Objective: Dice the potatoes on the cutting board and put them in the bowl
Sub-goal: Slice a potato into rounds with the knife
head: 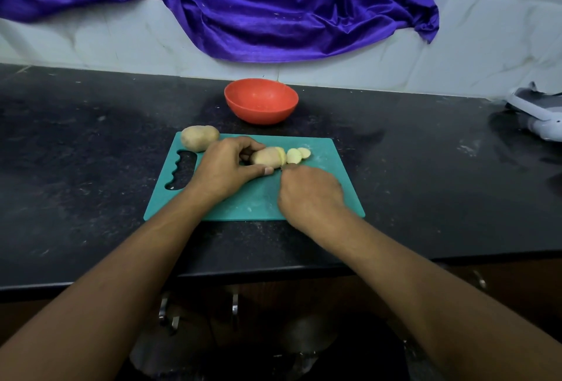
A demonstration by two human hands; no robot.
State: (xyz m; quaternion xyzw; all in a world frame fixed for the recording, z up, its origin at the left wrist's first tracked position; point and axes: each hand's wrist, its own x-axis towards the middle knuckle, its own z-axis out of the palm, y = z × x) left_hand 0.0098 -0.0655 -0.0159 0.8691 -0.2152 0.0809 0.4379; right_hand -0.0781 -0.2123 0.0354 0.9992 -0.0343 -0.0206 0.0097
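the right hand [310, 195] shows only its back, so whatever its curled fingers hold is hidden. the left hand [231, 164] covers the left end of the half-sliced potato [267, 157]. a white object [535, 113] at the far right is cut off by the edge and cannot be identified. below the tabletop [91, 167], the dark shapes are too blurred to tell.

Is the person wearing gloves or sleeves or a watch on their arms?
No. Both forearms are bare, with no sleeves in view. The left hand and right hand wear no gloves, and no watch, bracelet or ring shows.
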